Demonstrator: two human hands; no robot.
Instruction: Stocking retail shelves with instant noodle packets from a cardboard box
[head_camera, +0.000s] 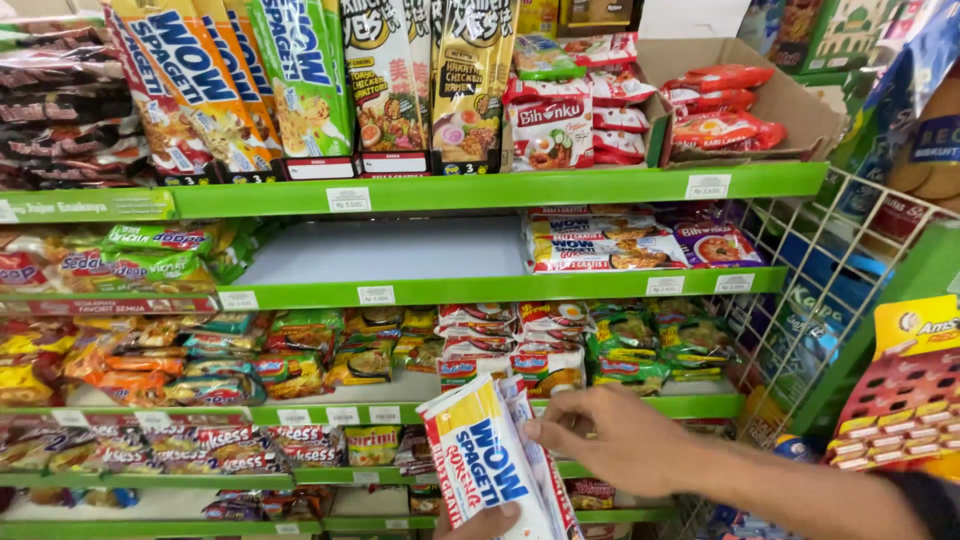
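Fingers (560, 428) of the right hand (610, 440) are curled in and pressed against the edge of the noodle packets (495, 465), thumb and fingertips pinching the back packets of the bundle. The arm comes in from the lower right. Down at the bottom edge, the left hand (490, 523) shows only as a sliver of fingers under the bundle, touching its lower end; how those fingers are set I cannot tell, they are mostly cut off by the frame.

The packets themselves sit low and centre in the head view, tilted, white and yellow with red and blue lettering, held up in front of the lower shelves, clear of any shelf.

Behind them, green shelves (500, 188) run across the view with white price tags along the front edges. The second shelf from the top has a bare stretch (390, 250) in its middle, and just right of that gap lies a stack of matching packets (600, 245). Top shelf: tall upright noodle bags (300, 80) on the left, a cardboard box (790, 100) with red packets on the right. Lower rows are packed with mixed colourful packets. On the right, a white wire rack (830, 260) stands beside the shelves.
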